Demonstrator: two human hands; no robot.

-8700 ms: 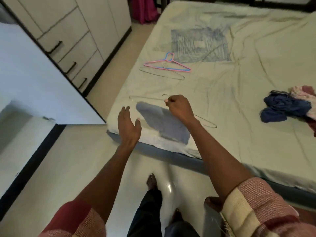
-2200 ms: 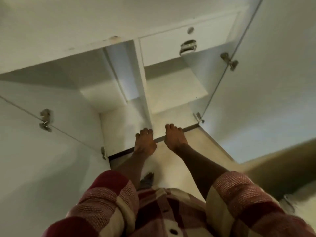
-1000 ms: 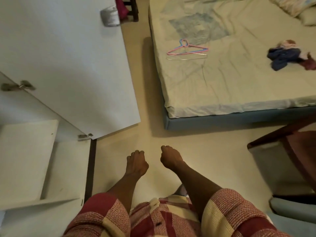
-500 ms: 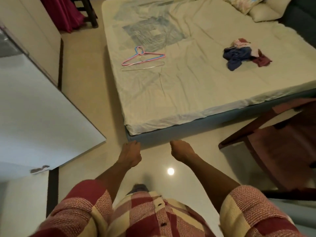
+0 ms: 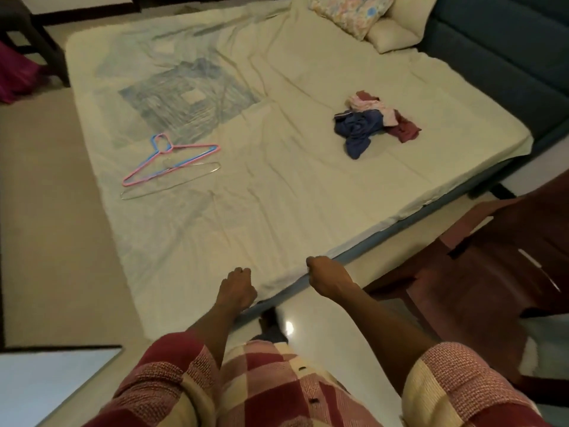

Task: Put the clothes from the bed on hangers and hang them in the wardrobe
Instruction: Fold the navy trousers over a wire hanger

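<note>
Crumpled clothes [image 5: 374, 123] on bed [image 5: 277, 195], far from both fists.

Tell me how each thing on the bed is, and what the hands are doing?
Left hand: fingers curled, holding nothing.
Right hand: fingers curled, holding nothing.
Clothes: crumpled in a pile on the bed, not on hangers.
Pink and blue hangers: lying flat, bare.
Wire hanger: lying flat beside them, bare.
Bed sheet: wrinkled.
Pillows: at the far end.
</note>
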